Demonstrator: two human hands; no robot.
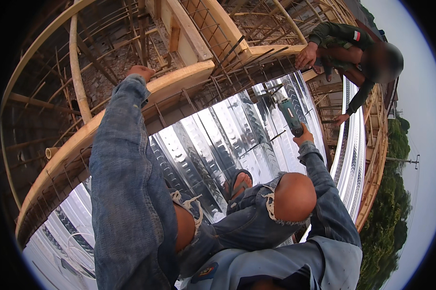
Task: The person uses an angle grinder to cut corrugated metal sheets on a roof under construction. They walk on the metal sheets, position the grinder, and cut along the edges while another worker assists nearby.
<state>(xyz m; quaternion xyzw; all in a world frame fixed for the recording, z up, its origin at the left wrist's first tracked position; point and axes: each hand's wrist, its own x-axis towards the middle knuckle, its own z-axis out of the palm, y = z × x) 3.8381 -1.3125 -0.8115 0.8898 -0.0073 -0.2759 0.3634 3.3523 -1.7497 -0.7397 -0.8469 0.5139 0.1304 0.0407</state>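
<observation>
My right hand (303, 135) is wrapped round the rear of a green angle grinder (290, 115). The grinder's head points away from me, low over the shiny ribbed metal decking (218, 128), close to a thin dark bar lying there. On the left my arm reaches forward, and my left hand (140, 72) is curled over the far edge of a curved wooden board (179, 79); its fingertips are hidden. One foot in a flip-flop (239, 183) stands on the decking between my bent legs.
A person (343, 58) crouches at the far right, one hand near the board's end. Steel reinforcing bars (218, 89) stick out along the board. Timber formwork (184, 34) and bamboo poles (77, 72) stand beyond. A white cable (80, 251) lies at lower left. Trees lie past the right edge.
</observation>
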